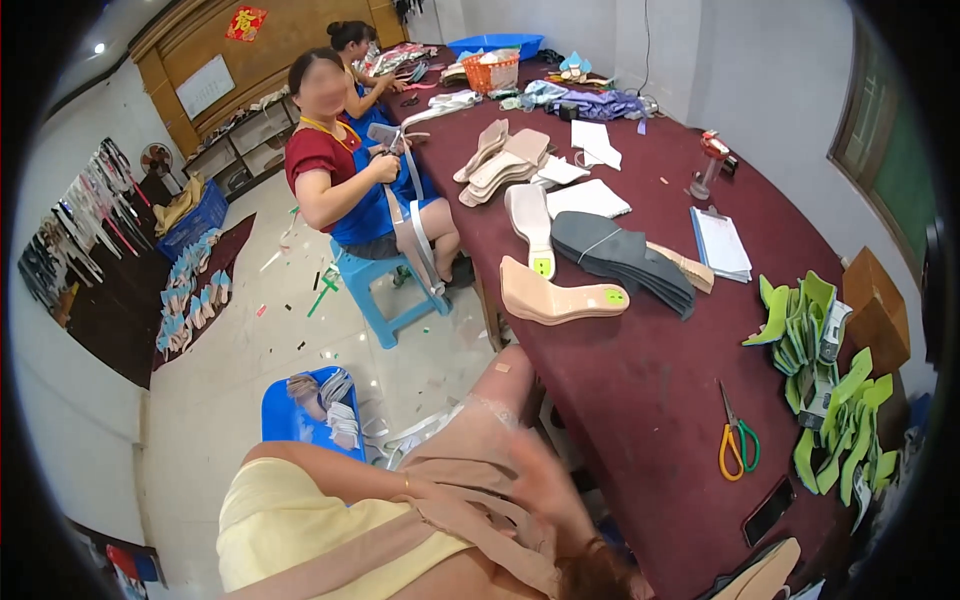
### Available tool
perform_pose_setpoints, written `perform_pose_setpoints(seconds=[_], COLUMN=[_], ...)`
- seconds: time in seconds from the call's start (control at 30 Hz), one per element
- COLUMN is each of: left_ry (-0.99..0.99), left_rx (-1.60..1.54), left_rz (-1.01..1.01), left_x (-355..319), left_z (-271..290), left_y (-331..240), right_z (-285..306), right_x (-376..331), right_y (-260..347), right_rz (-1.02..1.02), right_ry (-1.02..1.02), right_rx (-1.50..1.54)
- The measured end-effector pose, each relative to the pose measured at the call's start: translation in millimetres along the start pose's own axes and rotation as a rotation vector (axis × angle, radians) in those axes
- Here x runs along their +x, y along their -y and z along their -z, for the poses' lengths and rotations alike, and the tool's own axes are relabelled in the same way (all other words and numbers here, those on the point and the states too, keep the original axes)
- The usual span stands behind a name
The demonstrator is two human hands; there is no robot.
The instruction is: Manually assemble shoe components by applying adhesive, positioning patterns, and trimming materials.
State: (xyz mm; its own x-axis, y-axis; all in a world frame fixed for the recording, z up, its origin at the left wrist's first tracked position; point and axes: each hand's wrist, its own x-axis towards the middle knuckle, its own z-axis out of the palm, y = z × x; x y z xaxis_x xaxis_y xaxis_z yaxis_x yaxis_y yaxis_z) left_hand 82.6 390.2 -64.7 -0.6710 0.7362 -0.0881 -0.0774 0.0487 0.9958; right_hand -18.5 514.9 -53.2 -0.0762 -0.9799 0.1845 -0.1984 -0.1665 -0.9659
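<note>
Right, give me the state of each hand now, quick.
Left hand: motion-blurred over the beige fabric on the lap; open or closed cannot be told.
Right hand: not in view.

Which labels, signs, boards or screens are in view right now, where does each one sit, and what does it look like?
Red sign: high on the far wooden wall, diamond-shaped, gold markings.
Whiteboard: on the same wall below it, pale rectangle.
Green stickers: on the heels of two beige soles on the maroon table, small, yellow-green.
Phone: near the table's close edge, dark screen, flat.
Paper stack: right of the dark soles, white sheets.
</note>
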Motion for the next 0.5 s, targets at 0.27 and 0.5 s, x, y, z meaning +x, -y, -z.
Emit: perform_pose_setpoints(seconds=[0.27,0.5], left_ry=[0.33,-0.499], left_rx=[0.002,0.273], left_rz=[-0.049,-0.057], left_x=[5.3,4.6], left_z=[29.8,80.1], left_y=[2.2,-56.9], right_z=[-34.8,-29.7], right_x=[-62.1,-111.1], right_y=[-19.8,-34.4], right_rz=[-0.163,-0.027], right_ry=[0.2,-0.34], right_rx=[0.253,0.771])
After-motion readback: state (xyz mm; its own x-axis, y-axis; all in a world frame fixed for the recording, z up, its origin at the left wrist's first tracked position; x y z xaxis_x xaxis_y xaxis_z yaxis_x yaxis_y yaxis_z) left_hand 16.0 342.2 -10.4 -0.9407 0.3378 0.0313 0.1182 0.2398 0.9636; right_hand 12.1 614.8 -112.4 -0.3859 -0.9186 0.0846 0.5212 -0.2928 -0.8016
